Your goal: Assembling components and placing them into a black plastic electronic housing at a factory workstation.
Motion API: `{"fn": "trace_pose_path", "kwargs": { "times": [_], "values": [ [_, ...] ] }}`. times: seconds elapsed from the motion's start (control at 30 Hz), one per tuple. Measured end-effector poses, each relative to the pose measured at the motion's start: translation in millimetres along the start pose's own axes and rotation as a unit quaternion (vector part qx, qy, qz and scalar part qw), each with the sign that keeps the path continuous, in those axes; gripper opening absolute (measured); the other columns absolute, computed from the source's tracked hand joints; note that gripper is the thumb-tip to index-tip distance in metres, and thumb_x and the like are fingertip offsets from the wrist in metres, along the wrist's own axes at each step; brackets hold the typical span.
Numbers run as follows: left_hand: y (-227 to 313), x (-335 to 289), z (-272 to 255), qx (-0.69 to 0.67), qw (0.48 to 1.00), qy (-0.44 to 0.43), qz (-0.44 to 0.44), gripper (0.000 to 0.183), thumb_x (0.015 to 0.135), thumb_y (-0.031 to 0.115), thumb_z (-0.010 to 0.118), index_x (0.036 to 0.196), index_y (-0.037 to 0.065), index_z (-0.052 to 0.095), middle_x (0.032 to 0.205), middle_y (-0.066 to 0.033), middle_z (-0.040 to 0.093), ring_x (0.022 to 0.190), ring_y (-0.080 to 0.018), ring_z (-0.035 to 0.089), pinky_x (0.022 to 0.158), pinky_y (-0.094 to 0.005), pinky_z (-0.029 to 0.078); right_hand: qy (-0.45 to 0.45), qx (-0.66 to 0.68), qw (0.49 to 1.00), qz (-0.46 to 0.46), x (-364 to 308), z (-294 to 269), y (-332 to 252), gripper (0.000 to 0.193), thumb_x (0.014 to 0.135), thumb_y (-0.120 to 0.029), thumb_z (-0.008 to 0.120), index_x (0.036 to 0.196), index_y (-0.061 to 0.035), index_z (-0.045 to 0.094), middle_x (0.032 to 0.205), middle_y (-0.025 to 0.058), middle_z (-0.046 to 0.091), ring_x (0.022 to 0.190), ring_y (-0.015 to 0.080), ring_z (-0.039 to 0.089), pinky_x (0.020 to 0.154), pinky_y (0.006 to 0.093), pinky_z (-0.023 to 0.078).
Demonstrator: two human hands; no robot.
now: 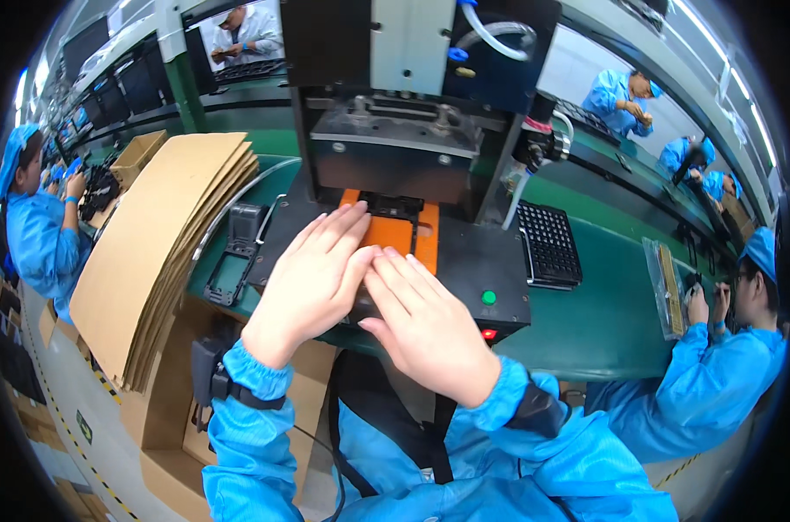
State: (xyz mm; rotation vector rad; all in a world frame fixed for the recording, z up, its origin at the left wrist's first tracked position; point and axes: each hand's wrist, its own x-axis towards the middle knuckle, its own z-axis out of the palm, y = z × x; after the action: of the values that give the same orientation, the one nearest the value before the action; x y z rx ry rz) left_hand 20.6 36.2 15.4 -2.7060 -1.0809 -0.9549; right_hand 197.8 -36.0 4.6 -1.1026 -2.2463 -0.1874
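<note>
Both hands reach to the front of a dark press machine (395,161) with a raised metal head. My left hand (301,283) lies flat, fingers stretched together, its tips at the left side of an orange fixture plate (388,233). My right hand (428,324) is also stretched flat, fingertips at the plate's near edge and touching the left hand's index finger. A black plastic part (396,206) sits at the back of the plate, under the press head. What lies beneath my palms is hidden. No held thing shows in either hand.
A green button (489,297) and a red-lit switch (489,334) are on the machine's front right. A black frame (230,268) lies to its left, a black perforated tray (549,244) to its right. Stacked cardboard sheets (151,252) lean at left. A co-worker (699,365) sits at right.
</note>
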Motion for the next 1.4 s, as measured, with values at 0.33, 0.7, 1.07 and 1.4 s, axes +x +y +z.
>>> {"fn": "trace_pose_path", "kwargs": {
  "times": [0.33,0.7,1.07,1.4],
  "values": [
    [3.7,10.5,-7.9,0.037,0.996,-0.076,-0.014,0.045,0.103,0.024,0.041,0.14,0.0,0.047,0.148,-0.0171,0.047,0.139,-0.0304,0.042,0.116,-0.0429,0.031,0.065,-0.044,0.992,0.103,14.2,10.3,24.2,0.074,0.093,-0.055,0.058,0.128,0.0094,0.051,0.137,0.0326,0.049,0.132,0.0446,0.046,0.115,0.0494,0.032],
    [12.1,-58.7,-16.2,0.13,0.988,-0.014,-0.08,0.055,0.099,0.028,0.051,0.142,-0.006,0.044,0.148,-0.0228,0.045,0.139,-0.0368,0.041,0.117,-0.0441,0.029,-0.007,-0.104,0.987,0.122,-66.2,-37.8,24.4,0.075,0.086,-0.039,0.071,0.138,0.0091,0.046,0.144,0.0279,0.047,0.135,0.0392,0.045,0.115,0.0452,0.033],
    [-159.4,-293.9,-183.8,0.405,0.736,0.16,-0.518,0.041,0.099,0.026,0.049,0.123,-0.005,0.059,0.115,-0.0254,0.066,0.108,-0.0386,0.063,0.095,-0.0421,0.049,0.062,0.054,0.95,0.301,-167.7,-93.6,33.6,0.055,0.092,-0.014,0.059,0.143,0.0027,0.044,0.155,0.0235,0.035,0.142,0.0404,0.037,0.116,0.0468,0.029],
    [-170.3,-281.7,-196.8,-0.027,0.714,0.248,-0.654,0.036,0.099,0.026,0.053,0.115,-0.005,0.063,0.106,-0.0111,0.068,0.099,-0.0193,0.063,0.087,-0.032,0.047,0.155,-0.009,0.92,0.359,-193.2,-54.4,68.1,0.042,0.099,-0.015,0.054,0.139,-0.0017,0.049,0.152,0.0175,0.037,0.14,0.0345,0.037,0.115,0.0458,0.028]
  ]
}}
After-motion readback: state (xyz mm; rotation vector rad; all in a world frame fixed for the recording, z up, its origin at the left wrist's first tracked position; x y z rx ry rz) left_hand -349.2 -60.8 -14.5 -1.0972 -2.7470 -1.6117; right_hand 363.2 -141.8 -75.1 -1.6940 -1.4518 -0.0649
